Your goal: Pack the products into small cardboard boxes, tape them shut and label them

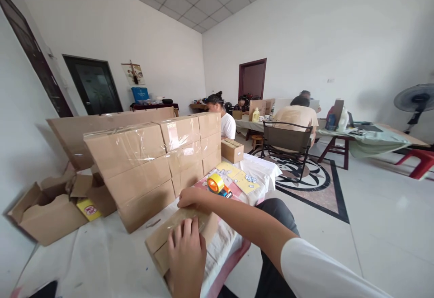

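A closed brown cardboard box [163, 234] lies in front of me on the cloth-covered table, with a strip of clear tape on its top. My left hand [187, 246] rests on the near part of the box, fingers stretched over the top. At the far end of the box is my right hand [190, 198], its fingers curled together against the edge. Whatever those fingers pinch is hidden. A tape dispenser [217, 185] with a yellow-orange roll stands just beyond my right forearm.
Stacked taped cartons [135, 153] form a wall behind the box. An open carton [50, 210] stands at left. A small box [232, 149] and yellow sheets with small pieces [246, 182] lie farther along the table [91, 262]. Several people sit beyond, one in a chair [288, 135].
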Action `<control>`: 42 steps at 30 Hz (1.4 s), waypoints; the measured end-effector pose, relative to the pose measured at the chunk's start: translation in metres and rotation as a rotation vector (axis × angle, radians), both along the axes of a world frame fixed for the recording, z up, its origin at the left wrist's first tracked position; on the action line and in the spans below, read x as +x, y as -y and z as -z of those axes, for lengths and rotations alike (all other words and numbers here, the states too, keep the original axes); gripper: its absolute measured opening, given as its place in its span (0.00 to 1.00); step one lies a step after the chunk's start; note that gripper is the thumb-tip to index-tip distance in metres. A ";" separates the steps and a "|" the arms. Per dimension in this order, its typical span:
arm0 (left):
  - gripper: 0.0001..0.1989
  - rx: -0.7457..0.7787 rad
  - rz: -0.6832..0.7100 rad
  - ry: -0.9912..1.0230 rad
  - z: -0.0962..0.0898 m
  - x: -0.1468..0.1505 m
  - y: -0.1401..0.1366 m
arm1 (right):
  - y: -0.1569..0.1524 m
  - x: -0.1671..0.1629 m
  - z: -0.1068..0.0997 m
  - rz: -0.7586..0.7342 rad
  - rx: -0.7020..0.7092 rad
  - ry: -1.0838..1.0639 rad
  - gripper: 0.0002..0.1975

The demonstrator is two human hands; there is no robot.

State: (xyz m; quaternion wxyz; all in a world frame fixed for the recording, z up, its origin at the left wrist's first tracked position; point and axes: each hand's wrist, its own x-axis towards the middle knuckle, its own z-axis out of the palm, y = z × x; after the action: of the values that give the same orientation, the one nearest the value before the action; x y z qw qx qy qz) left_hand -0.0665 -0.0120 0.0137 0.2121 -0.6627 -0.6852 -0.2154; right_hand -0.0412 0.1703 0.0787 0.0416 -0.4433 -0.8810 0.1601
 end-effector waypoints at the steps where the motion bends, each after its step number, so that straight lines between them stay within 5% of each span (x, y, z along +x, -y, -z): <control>1: 0.21 0.017 0.011 0.007 0.003 0.000 -0.001 | 0.000 0.000 -0.002 -0.026 -0.033 0.037 0.06; 10: 0.20 0.107 0.059 -0.014 0.022 -0.009 -0.003 | 0.002 0.005 -0.008 -0.043 -0.110 0.135 0.21; 24: 0.18 0.150 0.020 -0.078 0.021 -0.005 -0.003 | -0.004 0.009 0.002 0.028 -0.196 0.019 0.25; 42: 0.39 0.003 -0.013 -0.134 0.017 -0.004 -0.007 | -0.018 0.019 0.010 0.033 -0.302 -0.148 0.21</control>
State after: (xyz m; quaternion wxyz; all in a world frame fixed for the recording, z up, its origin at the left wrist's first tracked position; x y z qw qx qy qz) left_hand -0.0704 -0.0049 -0.0032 0.2599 -0.6707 -0.6735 -0.1703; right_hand -0.0227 0.1883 0.0683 0.0419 -0.4457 -0.8341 0.3224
